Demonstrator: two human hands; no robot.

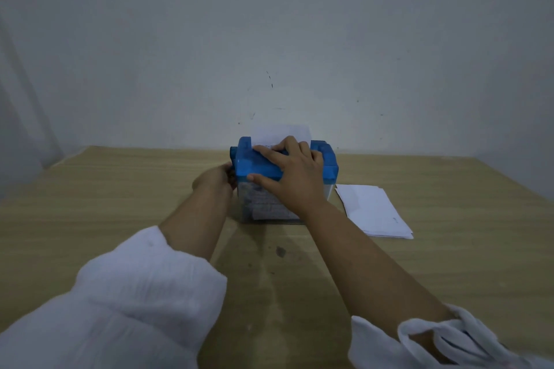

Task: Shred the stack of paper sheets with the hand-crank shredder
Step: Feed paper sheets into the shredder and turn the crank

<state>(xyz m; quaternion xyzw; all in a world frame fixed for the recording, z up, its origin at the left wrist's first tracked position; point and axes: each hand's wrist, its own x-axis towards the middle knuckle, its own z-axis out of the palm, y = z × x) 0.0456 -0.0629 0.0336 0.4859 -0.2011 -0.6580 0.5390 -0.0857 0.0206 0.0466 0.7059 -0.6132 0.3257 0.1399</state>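
Note:
A small shredder with a blue top [327, 159] and a clear bin [263, 207] full of shreds stands on the wooden table near the wall. A white sheet [280, 133] stands upright in its slot. My right hand [289, 175] lies spread over the blue top, thumb on the front edge. At the shredder's left side my left hand [214, 178] curls round the crank, which is mostly hidden by the fingers. A stack of white sheets [374, 211] lies flat on the table just right of the shredder.
The wooden table [105, 204] runs up to a pale wall [269, 39] right behind the shredder. A dark spot [281, 252] marks the tabletop in front of the bin. White sleeves cover both forearms low in the view.

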